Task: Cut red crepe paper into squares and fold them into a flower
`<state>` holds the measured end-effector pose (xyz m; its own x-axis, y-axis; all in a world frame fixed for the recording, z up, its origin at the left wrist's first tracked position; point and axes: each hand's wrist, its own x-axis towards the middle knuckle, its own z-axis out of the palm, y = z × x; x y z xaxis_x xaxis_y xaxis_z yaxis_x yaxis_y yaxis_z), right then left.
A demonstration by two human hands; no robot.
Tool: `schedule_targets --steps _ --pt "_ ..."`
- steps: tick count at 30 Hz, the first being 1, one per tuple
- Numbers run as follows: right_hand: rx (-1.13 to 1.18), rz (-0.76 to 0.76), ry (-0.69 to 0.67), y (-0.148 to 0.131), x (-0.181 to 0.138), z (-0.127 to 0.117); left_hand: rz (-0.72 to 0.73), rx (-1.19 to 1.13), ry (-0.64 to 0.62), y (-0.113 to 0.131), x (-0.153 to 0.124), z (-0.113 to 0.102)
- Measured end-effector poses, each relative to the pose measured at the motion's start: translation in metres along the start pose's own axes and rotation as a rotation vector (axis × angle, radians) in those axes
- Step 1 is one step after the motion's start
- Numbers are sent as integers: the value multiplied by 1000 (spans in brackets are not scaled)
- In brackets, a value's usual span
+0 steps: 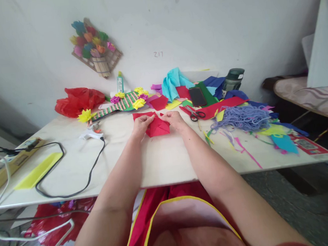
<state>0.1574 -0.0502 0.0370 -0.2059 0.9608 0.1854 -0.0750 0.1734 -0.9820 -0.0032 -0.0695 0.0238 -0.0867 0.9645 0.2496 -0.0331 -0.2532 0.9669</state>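
A red sheet of crepe paper [158,128], creased and roughly square, is held just above the white table in front of me. My left hand [142,125] pinches its upper left part between thumb and fingers. Opposite it, my right hand [173,119] is closed on the upper right edge. Behind the sheet lies a green guitar-shaped craft [113,109] with pink strips and paper flowers. Black-handled scissors [195,114] rest to the right of my right hand.
A white glue gun [92,134] with a black cord and a yellow paper strip [39,171] lie at left. Purple yarn [240,118], a phone [197,96], coloured paper and a dark bottle [232,79] crowd the right. A red plastic bag [77,101] sits at back left.
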Motion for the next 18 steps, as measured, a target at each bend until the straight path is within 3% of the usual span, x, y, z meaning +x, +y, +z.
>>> schedule_targets --steps 5,11,18 --pt "9 -6 -11 2 2 0 1 -3 2 3 -2 1" --pt "-33 13 -72 -3 -5 3 -54 -120 -91 5 -6 3" --pt "10 63 -134 -3 -6 2 4 -79 -37 0 -2 2"
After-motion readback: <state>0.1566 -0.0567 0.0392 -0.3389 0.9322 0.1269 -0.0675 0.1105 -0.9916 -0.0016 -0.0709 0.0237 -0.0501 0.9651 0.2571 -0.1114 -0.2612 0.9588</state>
